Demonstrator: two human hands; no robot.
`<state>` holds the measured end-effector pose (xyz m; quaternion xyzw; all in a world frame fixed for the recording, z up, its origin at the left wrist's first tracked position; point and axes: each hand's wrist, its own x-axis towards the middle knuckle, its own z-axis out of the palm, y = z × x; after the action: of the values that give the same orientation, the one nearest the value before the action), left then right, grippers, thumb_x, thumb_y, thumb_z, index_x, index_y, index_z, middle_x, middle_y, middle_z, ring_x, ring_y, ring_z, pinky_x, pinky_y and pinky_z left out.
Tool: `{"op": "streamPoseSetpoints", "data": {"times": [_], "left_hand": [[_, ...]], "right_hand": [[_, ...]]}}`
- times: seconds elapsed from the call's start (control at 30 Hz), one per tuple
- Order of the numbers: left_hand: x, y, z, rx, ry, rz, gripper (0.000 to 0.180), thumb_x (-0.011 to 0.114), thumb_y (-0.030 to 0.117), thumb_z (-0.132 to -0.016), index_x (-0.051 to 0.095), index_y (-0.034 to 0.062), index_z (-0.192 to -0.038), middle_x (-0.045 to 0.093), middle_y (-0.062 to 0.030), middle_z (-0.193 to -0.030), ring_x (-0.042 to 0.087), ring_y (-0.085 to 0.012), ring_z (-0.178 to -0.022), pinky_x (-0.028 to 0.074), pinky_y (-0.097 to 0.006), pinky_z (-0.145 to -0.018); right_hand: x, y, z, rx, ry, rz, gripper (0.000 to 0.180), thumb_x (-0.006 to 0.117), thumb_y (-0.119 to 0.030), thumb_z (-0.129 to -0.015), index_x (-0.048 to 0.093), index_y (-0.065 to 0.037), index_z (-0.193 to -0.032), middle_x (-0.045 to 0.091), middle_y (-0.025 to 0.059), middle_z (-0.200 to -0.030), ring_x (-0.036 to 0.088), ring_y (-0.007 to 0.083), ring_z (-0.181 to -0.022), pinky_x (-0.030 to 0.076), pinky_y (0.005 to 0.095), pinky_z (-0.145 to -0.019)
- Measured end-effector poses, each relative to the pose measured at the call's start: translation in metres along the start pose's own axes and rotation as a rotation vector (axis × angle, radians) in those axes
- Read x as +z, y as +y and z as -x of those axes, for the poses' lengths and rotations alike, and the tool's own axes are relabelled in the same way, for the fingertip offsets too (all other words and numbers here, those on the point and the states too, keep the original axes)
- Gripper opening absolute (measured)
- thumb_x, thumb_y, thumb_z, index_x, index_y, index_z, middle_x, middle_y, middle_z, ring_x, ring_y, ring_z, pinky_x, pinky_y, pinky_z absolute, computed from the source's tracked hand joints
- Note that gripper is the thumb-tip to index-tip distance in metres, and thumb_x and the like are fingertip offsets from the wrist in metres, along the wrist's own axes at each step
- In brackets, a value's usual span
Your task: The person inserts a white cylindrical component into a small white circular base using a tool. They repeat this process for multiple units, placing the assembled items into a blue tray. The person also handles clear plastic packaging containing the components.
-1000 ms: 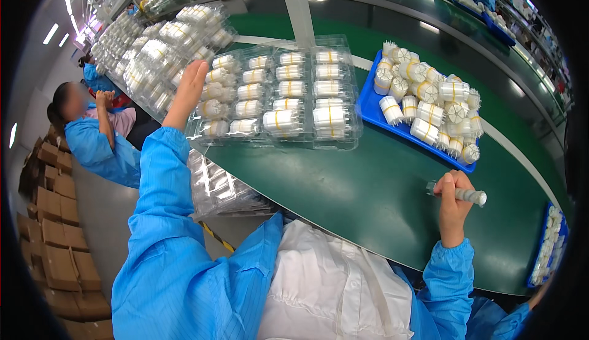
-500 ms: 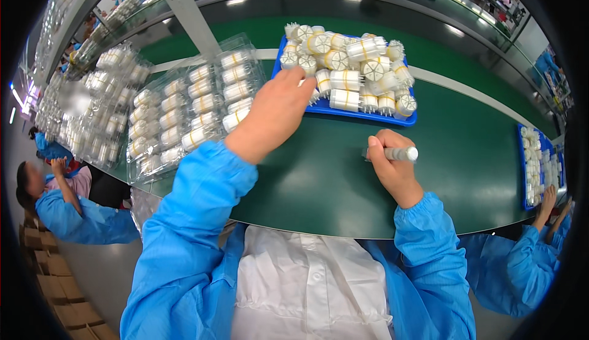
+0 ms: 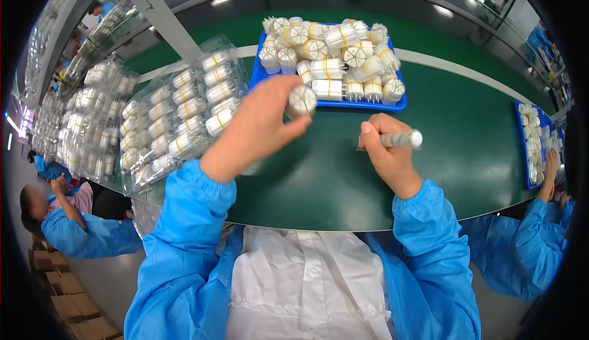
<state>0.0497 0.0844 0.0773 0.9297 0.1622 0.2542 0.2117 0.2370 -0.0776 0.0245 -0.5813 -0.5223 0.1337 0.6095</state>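
Observation:
My left hand (image 3: pixel 261 119) is closed on a white cylindrical part (image 3: pixel 302 100), held above the near left corner of the blue tray (image 3: pixel 368 105). The part's round end, divided into wedges, faces up toward me. In my right hand (image 3: pixel 392 159) is a grey marker pen (image 3: pixel 402 139) with a white end. Its thin tip points left over the green table, apart from the part. The tray is heaped with similar white cylinders (image 3: pixel 327 68) bound with yellow bands, several with short pins at one end.
Left of the tray lies a clear plastic blister tray (image 3: pixel 170 114) filled with rows of cylinders. More packed clear trays (image 3: pixel 92 116) stand beyond it. At the far right a co-worker's hand (image 3: pixel 551 167) is beside another blue tray (image 3: pixel 526 183). A metal post (image 3: pixel 156 12) rises at the back left.
My left hand has lifted a white cylindrical part from the blue tray and drawn it back toward me. My right hand keeps the marker pen in nearly the same place.

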Motion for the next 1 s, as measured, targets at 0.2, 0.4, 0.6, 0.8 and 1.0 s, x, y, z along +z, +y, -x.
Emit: {"op": "streamPoseSetpoints", "data": {"times": [0.2,0.4,0.6,0.8,1.0], "left_hand": [[0.065,0.010,0.037,-0.058,-0.137,0.260,0.053,0.083,0.011,-0.077,0.058,0.0049,-0.123,0.061,-0.0123,-0.109,0.063,-0.0287,-0.094,0.054,-0.036,-0.079],[0.071,0.010,0.037,-0.001,-0.207,0.279,0.056,0.080,0.012,-0.080,0.054,0.0053,-0.129,0.059,-0.0149,-0.116,0.059,-0.0347,-0.104,0.050,-0.041,-0.089],[0.068,0.014,0.036,0.001,-0.272,0.311,0.064,0.073,0.014,-0.086,0.044,0.0034,-0.142,0.056,-0.0205,-0.122,0.053,-0.0400,-0.114,0.044,-0.045,-0.100],[0.072,0.021,0.039,-0.005,-0.166,0.159,0.068,0.078,0.015,-0.082,0.046,0.0026,-0.141,0.057,-0.0183,-0.124,0.057,-0.0353,-0.108,0.049,-0.042,-0.093],[0.083,0.015,0.042,-0.001,-0.011,0.284,0.072,0.082,0.010,-0.075,0.048,0.0010,-0.138,0.063,-0.0150,-0.121,0.062,-0.0291,-0.101,0.052,-0.037,-0.087]], "right_hand": [[0.000,-0.012,-0.001,0.178,0.023,-0.281,0.029,0.061,-0.012,-0.099,0.056,-0.003,-0.071,0.060,0.0021,-0.066,0.054,0.0072,-0.061,0.044,0.0252,-0.056],[0.001,-0.006,0.002,0.160,-0.045,-0.347,0.028,0.062,-0.013,-0.098,0.056,-0.004,-0.072,0.060,0.0012,-0.068,0.053,0.0066,-0.062,0.043,0.0252,-0.056],[0.000,-0.006,0.000,0.211,-0.123,-0.291,0.027,0.062,-0.012,-0.097,0.056,-0.006,-0.072,0.059,-0.0002,-0.068,0.052,0.0060,-0.062,0.040,0.0253,-0.054],[0.005,-0.001,0.002,0.151,-0.155,-0.164,0.026,0.062,-0.012,-0.097,0.056,-0.005,-0.073,0.058,-0.0006,-0.067,0.051,0.0059,-0.062,0.040,0.0255,-0.054],[0.002,-0.006,-0.001,0.160,-0.055,-0.349,0.028,0.061,-0.013,-0.098,0.055,-0.005,-0.072,0.057,-0.0005,-0.067,0.050,0.0062,-0.061,0.040,0.0261,-0.054]]}}
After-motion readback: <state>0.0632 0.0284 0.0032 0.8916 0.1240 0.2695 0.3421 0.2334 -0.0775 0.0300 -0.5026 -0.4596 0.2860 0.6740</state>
